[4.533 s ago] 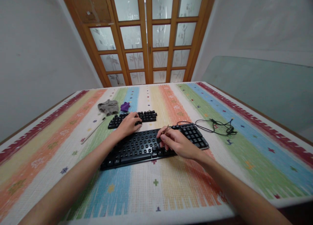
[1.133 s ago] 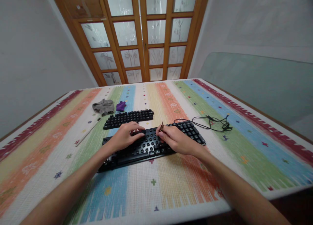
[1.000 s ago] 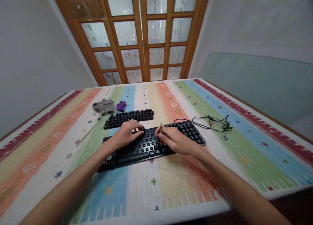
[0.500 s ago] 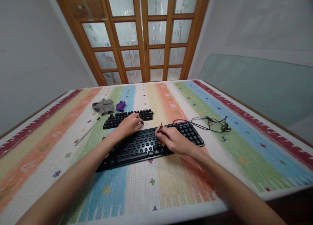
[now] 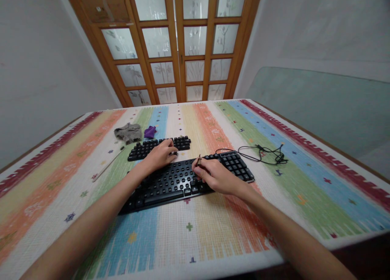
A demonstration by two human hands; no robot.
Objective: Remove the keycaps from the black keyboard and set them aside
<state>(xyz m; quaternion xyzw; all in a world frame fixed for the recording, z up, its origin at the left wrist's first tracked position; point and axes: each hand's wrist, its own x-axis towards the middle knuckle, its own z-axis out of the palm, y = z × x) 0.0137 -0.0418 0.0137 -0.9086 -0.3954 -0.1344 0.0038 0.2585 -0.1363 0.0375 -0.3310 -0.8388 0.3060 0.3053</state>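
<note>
"What does the black keyboard [image 5: 169, 185] carry, there on the striped tablecloth [image 5: 176, 239]?"

"Rows of bare key posts [image 5: 176, 176] across its main field, a long space bar [image 5: 164, 197] along the near edge, and a capped number pad [image 5: 237, 166] at right."

"And the hands?"

"The person's right hand [image 5: 215, 174] pinches a small metal tool [image 5: 199, 161] above the keyboard, thumb and finger closed on it. The left hand [image 5: 161, 154] rests at the near side of a block of black keycaps [image 5: 141, 149] just beyond; whether its fingertips grasp one, I cannot tell from here."

"What stands in the way?"

"The left forearm [image 5: 100, 209] crosses the keyboard's left part, and the right hand hides keys beside the number pad."

"Around them?"

"A grey cloth [image 5: 128, 133] and a smaller purple cloth [image 5: 150, 132] lie past the keycaps; a slim, pale brush [image 5: 108, 165] slants at left, and a black cable [image 5: 265, 157] tangles at right, before glass-paned wooden doors [image 5: 179, 56]"
</note>
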